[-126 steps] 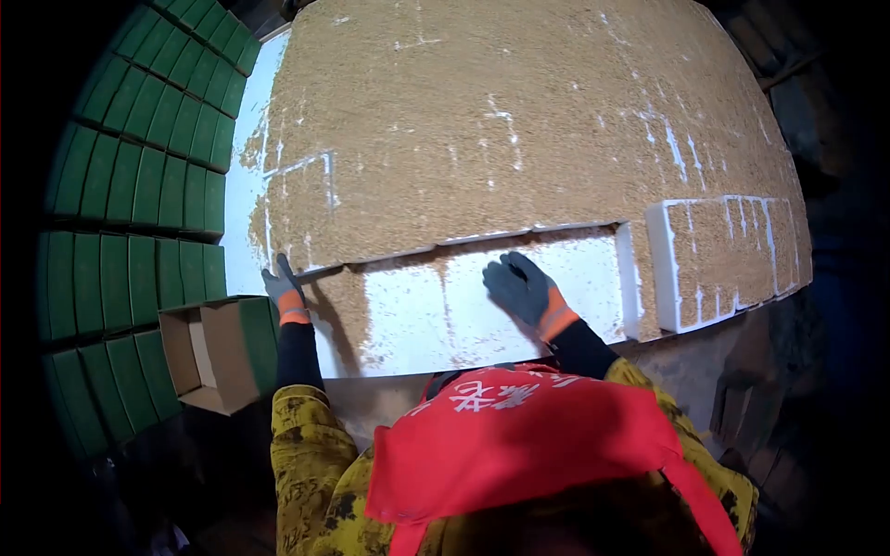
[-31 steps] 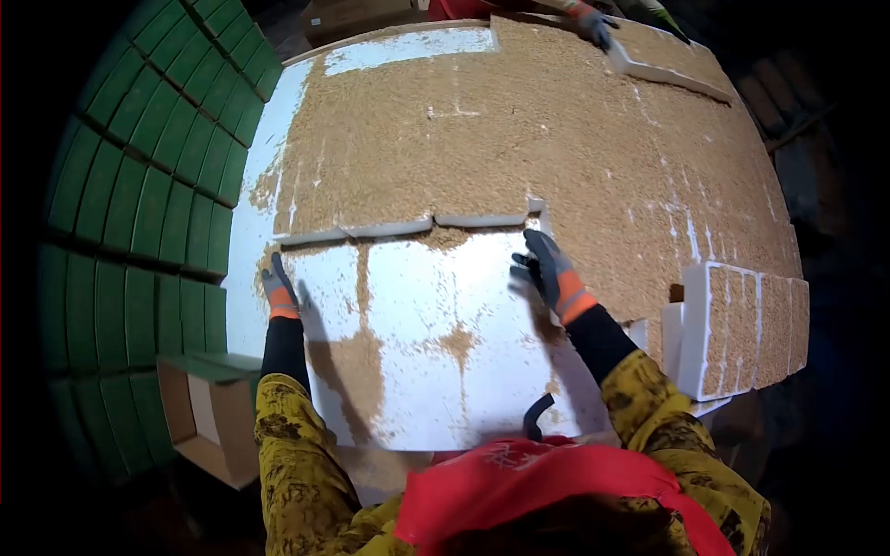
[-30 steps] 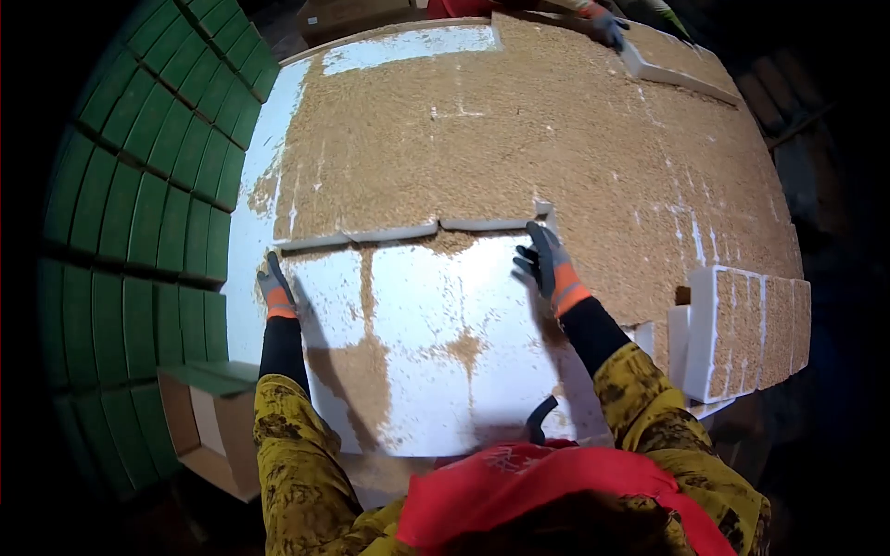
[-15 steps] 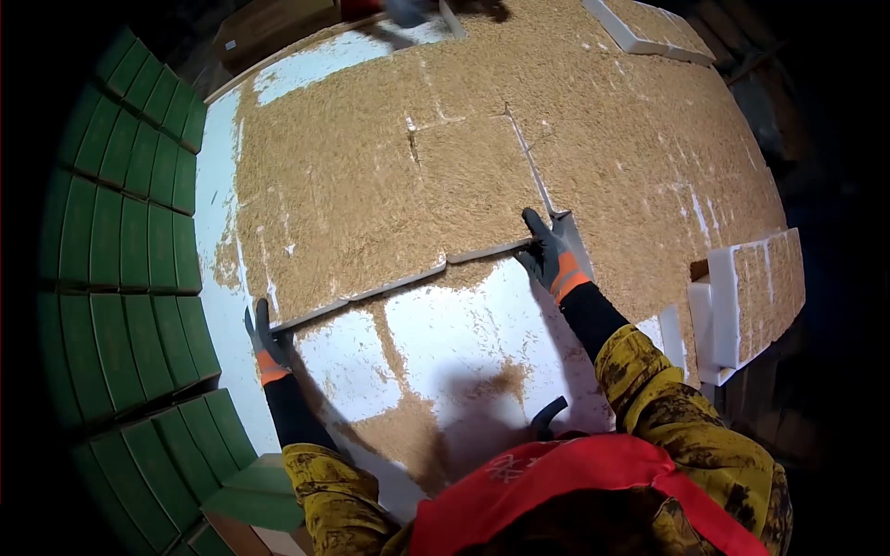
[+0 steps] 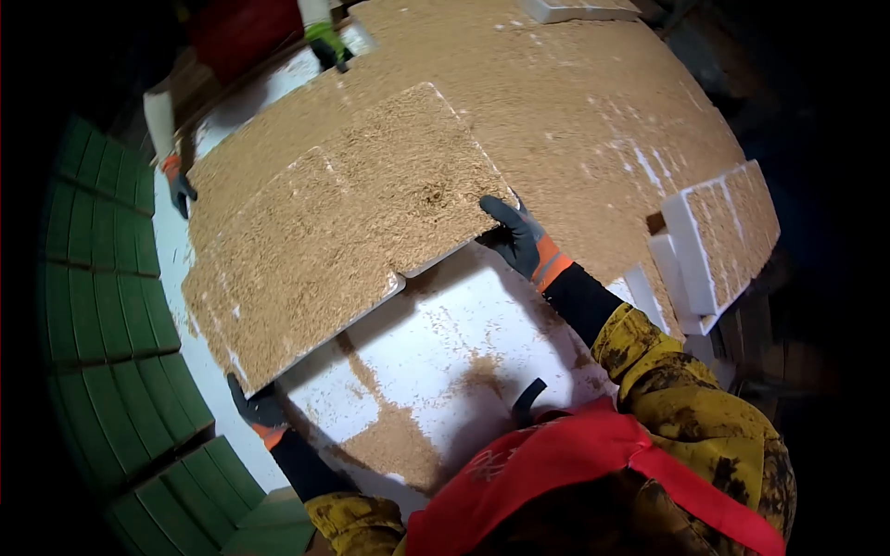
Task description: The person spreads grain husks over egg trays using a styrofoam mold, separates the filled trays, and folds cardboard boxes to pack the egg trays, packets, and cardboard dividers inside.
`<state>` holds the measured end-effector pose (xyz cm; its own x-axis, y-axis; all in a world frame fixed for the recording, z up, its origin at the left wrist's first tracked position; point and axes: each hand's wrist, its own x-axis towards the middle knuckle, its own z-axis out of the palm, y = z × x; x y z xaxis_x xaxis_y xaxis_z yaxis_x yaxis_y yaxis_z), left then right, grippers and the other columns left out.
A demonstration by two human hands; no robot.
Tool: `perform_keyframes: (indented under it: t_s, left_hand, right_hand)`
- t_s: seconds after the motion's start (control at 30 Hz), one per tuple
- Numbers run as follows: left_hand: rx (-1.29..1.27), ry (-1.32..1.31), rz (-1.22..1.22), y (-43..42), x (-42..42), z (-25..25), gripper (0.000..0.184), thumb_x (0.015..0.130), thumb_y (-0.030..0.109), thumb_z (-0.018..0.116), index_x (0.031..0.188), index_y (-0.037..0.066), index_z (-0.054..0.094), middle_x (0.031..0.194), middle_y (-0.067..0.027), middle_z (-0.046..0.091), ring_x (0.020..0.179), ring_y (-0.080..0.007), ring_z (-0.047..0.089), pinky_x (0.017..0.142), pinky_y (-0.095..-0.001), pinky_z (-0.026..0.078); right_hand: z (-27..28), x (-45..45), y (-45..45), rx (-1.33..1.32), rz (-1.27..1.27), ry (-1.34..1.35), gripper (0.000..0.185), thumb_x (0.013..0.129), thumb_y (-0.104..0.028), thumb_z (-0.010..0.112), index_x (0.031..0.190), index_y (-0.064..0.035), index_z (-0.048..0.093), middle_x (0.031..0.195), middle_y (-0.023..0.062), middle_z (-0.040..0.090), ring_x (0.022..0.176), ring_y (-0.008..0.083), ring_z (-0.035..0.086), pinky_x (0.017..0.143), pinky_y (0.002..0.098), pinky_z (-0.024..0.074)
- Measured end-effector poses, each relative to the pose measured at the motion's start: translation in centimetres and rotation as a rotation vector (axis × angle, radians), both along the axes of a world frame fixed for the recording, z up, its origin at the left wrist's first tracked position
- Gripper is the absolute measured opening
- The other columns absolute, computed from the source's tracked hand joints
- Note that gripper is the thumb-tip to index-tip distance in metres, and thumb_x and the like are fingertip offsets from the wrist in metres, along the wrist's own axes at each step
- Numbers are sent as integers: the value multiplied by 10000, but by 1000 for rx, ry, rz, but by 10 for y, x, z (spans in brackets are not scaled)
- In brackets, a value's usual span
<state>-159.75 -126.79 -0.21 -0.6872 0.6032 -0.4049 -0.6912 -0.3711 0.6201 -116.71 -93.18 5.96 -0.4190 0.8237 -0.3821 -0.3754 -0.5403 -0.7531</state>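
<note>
A crumb-covered slab point(image 5: 348, 208) is held between two gloved hands, with its near edge spanned from end to end. Its left near corner is gripped by the left hand point(image 5: 259, 406), and its right end by the right hand point(image 5: 517, 243), whose thumb is laid over the top. Both hands are in contact with it, so neither can be called nearer. Its long axis is run slantwise from the left hand up towards the right hand, and the bulk of it is stretched ahead of both — away from the body. A step is shown in the near edge between the hands, by which more than one piece is suggested. How far the slab is lifted, if at all, cannot be told.

Between the hands, on the body side of that edge, the white tabletop point(image 5: 445, 320) is seen, strewn with loose crumbs. To the right of the right hand, white-sided blocks point(image 5: 728, 236) are stacked. To the left of the left hand, green boxes point(image 5: 107, 315) are stood in rows. Beyond the slab, well ahead of the left hand, another person's hand point(image 5: 179, 189) is held by the table's left side; a green-cuffed hand point(image 5: 328, 48) is rested farther off, at the far side — its grip cannot be told.
</note>
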Motion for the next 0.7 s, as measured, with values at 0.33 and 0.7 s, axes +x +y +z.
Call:
perform_keyframes:
  t_s: [0.33,0.7]
  left_hand:
    - [-147,557,-204,128,154,12,546,921,320,561,1382,74,403,1258,-108,525,1128,-247,530,930,-419,478]
    - [-232,231,-269,262,337,42,601,872,327,620,1377,115,372,1246,-124,523,1062,-287,566,795,-400,537]
  right_hand:
    - [-63,211,41,689,-20,-237,729,813,50,668,1429,-161,342,1375,147,440,1220,289,478,988,450,460]
    - [-3,178,10,108,-631,47,701,938,-292,549,1491,-147,144,1514,157,212,1364,285,311,1097,482,286]
